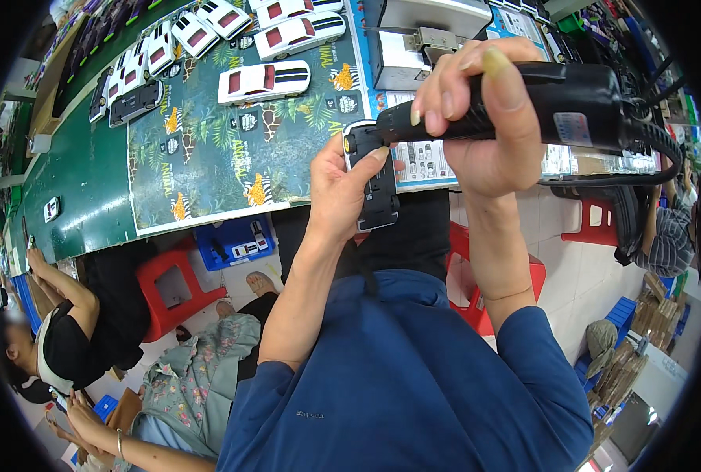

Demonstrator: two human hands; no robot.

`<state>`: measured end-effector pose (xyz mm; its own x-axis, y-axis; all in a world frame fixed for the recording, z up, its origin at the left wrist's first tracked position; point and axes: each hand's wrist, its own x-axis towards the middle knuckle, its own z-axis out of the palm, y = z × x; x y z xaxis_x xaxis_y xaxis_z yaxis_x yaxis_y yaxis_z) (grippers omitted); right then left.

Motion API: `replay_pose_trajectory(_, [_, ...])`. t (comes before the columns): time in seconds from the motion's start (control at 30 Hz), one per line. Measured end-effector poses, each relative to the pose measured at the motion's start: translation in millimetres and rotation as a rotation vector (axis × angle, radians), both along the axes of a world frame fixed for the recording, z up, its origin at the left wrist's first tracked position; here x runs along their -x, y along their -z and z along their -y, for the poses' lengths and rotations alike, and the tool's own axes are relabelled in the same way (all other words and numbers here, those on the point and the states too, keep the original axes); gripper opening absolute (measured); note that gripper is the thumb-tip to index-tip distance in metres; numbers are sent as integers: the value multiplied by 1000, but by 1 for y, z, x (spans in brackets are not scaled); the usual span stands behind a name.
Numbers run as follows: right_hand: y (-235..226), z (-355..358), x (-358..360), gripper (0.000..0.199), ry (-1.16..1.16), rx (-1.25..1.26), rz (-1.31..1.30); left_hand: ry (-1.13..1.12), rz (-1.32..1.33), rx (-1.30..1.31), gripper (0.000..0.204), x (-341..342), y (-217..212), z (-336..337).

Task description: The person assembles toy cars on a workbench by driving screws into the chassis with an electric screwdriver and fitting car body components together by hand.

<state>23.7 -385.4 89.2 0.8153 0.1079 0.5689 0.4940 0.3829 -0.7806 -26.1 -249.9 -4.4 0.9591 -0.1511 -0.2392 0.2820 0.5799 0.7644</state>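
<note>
My left hand (336, 189) grips a toy car (380, 198), turned so its black underside faces me, with a sliver of white body along its edge. The thumb presses on the underside near one end. My right hand (496, 153) is wrapped around a black corded electric screwdriver (563, 98), held almost level. Its nose points left and meets the car's underside near my left thumb; the bit itself is hidden. Beyond my hands, a white toy car (264, 82) with black stripes and red windows lies on the patterned mat (217, 169).
More white toy cars (299, 35) stand at the back of the green table (91, 189). A metal box (398, 63) is behind the screwdriver, whose cable (661, 149) loops at the right. Red stools (169, 287), a blue bin (213, 244) and co-workers (201, 362) are below the table edge.
</note>
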Motion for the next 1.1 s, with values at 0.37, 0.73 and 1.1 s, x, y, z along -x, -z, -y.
replay_pose_trajectory(0.37, [5, -2, -1, 16, -22, 304, 72, 38, -61, 23, 21, 1, -1, -4])
replay_pose_trajectory(0.73, [7, -15, -8, 17, -125, 145, 46, 41, -71, 8, 22, -2, -4, -18])
replay_pose_trajectory(1.1, [9, 64, -15, 34, -39, -146, 94, -101, -139, 447, 31, 2, -7, -27])
